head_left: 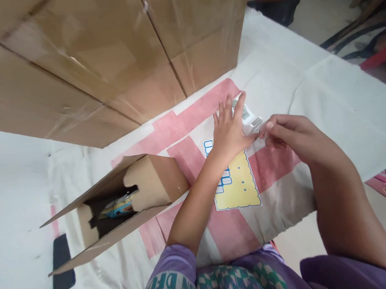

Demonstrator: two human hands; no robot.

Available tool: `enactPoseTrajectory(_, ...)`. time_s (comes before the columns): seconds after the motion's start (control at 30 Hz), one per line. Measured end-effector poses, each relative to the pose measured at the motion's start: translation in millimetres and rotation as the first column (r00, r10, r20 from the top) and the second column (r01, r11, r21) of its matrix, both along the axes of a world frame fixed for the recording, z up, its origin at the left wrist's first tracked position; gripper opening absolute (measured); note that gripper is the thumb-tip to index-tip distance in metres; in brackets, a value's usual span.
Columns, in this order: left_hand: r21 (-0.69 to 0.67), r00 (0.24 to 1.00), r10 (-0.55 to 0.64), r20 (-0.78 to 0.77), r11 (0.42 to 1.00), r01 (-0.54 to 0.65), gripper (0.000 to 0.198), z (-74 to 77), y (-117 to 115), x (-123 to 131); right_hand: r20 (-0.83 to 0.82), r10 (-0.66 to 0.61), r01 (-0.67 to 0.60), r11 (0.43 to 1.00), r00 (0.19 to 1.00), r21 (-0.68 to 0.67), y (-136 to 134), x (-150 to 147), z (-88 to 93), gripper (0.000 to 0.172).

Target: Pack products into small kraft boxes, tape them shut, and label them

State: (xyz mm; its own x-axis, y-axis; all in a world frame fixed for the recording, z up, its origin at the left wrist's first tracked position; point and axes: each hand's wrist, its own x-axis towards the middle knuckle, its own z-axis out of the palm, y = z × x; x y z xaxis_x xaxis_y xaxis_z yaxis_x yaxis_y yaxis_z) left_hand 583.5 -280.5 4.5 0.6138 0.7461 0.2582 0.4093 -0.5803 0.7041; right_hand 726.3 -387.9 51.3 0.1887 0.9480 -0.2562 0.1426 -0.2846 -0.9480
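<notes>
A small white tape dispenser (252, 120) lies on the cloth, partly covered by my left hand (228, 132). My left fingers are spread, with the index finger across the dispenser and the thumb at its near end, holding it down. Close to the cutting end, my right hand (284, 133) is closed in a pinch on what looks like a clear strip of tape (261, 131). Under my left wrist lies a yellow printed card (239, 194) with blue-outlined boxes; my forearm hides part of it.
An open cardboard box (168, 171) with colourful packs (118, 207) inside stands to the left. Large taped cartons (111, 58) line the back. A dark phone-like object (62, 263) lies at far left. Reddish tape bands (233, 233) cross the cloth (280, 200).
</notes>
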Motion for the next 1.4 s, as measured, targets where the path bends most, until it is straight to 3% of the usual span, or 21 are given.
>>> enactPoseTrajectory(0.13, -0.117, 0.990, -0.081, 0.117, 0.989, 0.095, 0.073, 67.7, -28, -31, -0.082, 0.125, -0.098, 0.956, 0.989, 0.276, -12, -40, 45.9, 0.033)
enactPoseTrajectory(0.2, -0.235, 0.989, -0.038, 0.141, 0.969, 0.071, 0.064, 97.8, -59, -61, -0.107, 0.199, -0.147, 0.916, 0.974, 0.373, -18, -64, 67.2, 0.031)
enactPoseTrajectory(0.27, -0.327, 0.983, 0.024, 0.182, 0.944, 0.037, 0.063, 113.1, -98, -99, -0.106, 0.350, -0.274, 0.858, 0.931, 0.435, -23, -91, 83.3, 0.027)
enactPoseTrajectory(0.37, -0.399, 0.910, 0.214, 0.355, 0.915, -0.059, 0.049, 109.1, -153, -160, -0.039, 0.596, -0.519, 0.728, 0.802, 0.447, -27, -133, 94.9, 0.017)
enactPoseTrajectory(0.47, -0.380, 0.793, 0.447, 0.414, 0.877, -0.295, 0.038, 95.4, -185, -211, 0.061, 0.739, -0.704, 0.609, 0.671, 0.365, -26, -170, 97.5, 0.009)
enactPoseTrajectory(0.57, -0.302, 0.688, 0.546, 0.478, 0.838, -0.455, 0.025, 92.2, -189, -240, 0.104, 0.823, -0.800, 0.502, 0.559, 0.328, -22, -197, 98.9, 0.012)
enactPoseTrajectory(0.67, -0.287, 0.660, 0.524, 0.538, 0.850, -0.442, 0.030, 96.7, -180, -252, 0.119, 0.852, -0.835, 0.455, 0.509, 0.310, -17, -215, 99.1, 0.014)
enactPoseTrajectory(0.8, -0.259, 0.664, 0.526, 0.532, 0.847, -0.465, 0.029, 98.1, -174, -257, 0.165, 0.819, -0.820, 0.489, 0.549, 0.298, -13, -227, 96.6, 0.013)
enactPoseTrajectory(0.97, -0.148, 0.644, 0.590, 0.487, 0.782, -0.605, 0.016, 91.6, -170, -264, 0.386, 0.746, -0.840, 0.498, 0.542, 0.218, -15, -226, 100.3, 0.010)
enactPoseTrajectory(1.03, -0.082, 0.571, 0.618, 0.540, 0.714, -0.695, 0.012, 92.1, -166, -270, 0.489, 0.677, -0.830, 0.508, 0.550, 0.230, -17, -220, 105.0, 0.030)
enactPoseTrajectory(1.13, -0.004, 0.483, 0.574, 0.661, 0.647, -0.763, 0.008, 96.8, -157, -284, 0.666, 0.408, -0.750, 0.550, 0.625, 0.367, -13, -212, 111.1, 0.057)
enactPoseTrajectory(1.2, 0.072, 0.516, 0.517, 0.683, 0.655, -0.752, 0.006, 99.9, -151, -295, 0.781, 0.192, -0.724, 0.550, 0.595, 0.416, -1, -212, 111.5, 0.059)
enactPoseTrajectory(1.27, 0.172, 0.584, 0.475, 0.658, 0.660, -0.731, 0.004, 101.3, -145, -305, 0.864, 0.070, -0.741, 0.552, 0.498, 0.382, 17, -216, 107.8, 0.059)
enactPoseTrajectory(1.4, 0.251, 0.675, 0.479, 0.562, 0.678, -0.690, 0.003, 101.3, -137, -316, 0.912, 0.103, -0.777, 0.567, 0.397, 0.274, 51, -228, 91.0, 0.067)
